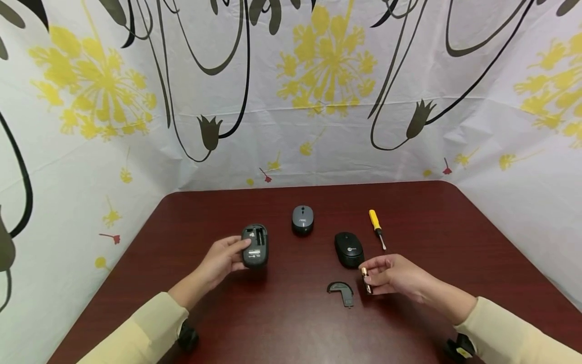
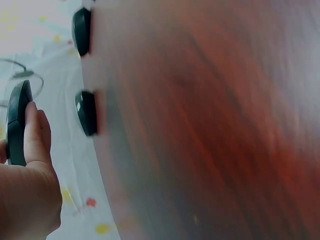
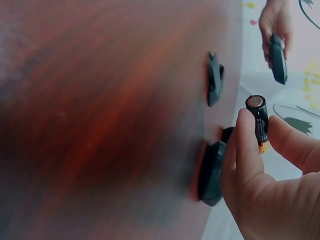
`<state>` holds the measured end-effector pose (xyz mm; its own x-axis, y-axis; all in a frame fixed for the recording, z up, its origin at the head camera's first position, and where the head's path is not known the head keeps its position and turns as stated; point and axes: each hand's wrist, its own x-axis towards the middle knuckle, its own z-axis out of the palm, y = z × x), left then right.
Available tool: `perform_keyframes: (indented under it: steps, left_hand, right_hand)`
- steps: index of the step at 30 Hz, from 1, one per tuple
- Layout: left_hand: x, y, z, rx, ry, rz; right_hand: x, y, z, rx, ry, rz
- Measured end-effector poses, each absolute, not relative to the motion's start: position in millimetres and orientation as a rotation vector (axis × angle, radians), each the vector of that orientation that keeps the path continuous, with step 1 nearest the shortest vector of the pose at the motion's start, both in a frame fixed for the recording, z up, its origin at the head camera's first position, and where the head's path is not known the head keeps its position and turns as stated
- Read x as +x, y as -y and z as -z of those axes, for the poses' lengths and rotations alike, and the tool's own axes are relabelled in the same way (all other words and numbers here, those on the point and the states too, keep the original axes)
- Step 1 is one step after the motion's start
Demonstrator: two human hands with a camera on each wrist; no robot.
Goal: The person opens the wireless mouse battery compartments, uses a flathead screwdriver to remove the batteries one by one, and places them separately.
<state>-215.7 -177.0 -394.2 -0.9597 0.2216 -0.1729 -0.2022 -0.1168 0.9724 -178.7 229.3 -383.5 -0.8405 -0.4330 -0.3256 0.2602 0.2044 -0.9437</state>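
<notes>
the dark grey plastic computer mouse (image 1: 255,254) is held above the tabletop with its underside turned toward the person. its battery compartment (image 1: 260,235) is uncovered at the far end; printed labels lie below it. the left hand (image 1: 224,258) grips the mouse along its left edge, thumb on the underside. well apart from it, the right hand (image 1: 395,277) pinches a small black cylindrical battery with a copper-coloured end (image 3: 260,122) between thumb and fingers. to the left of the battery lies a dark grey plastic hook-shaped cover (image 1: 343,293), flat on the tabletop. a glossy black oval mouse (image 1: 348,250) rests just beyond the right hand's fingertips. a grey-topped mouse with a black base (image 1: 302,220) stands farther back, between the other two mice. right of the black mouse lies a screwdriver with a yellow-and-black handle (image 1: 375,222), metal tip toward the person. all loose items rest on the dark red-brown wood-grain tabletop (image 1: 282,323). beyond it hangs white cloth printed with yellow flowers (image 1: 273,126). pale yellow sleeves (image 1: 141,331) cover both forearms.
</notes>
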Motion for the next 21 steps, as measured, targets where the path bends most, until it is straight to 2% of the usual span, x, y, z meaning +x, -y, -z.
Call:
perform_keyframes:
  steps: [14,21]
  left_hand:
    - [-251.3,241.4,393.9,-0.138,-2.04,-2.116]
    - [-264.2,267.6,391.0,-0.231,-2.159,-1.953]
  right_hand:
    - [-166.8,-223.3,400.2,-0.119,-2.075,1.636]
    - [-164.6,-220.0,401.6,-0.088,-2.14,1.599]
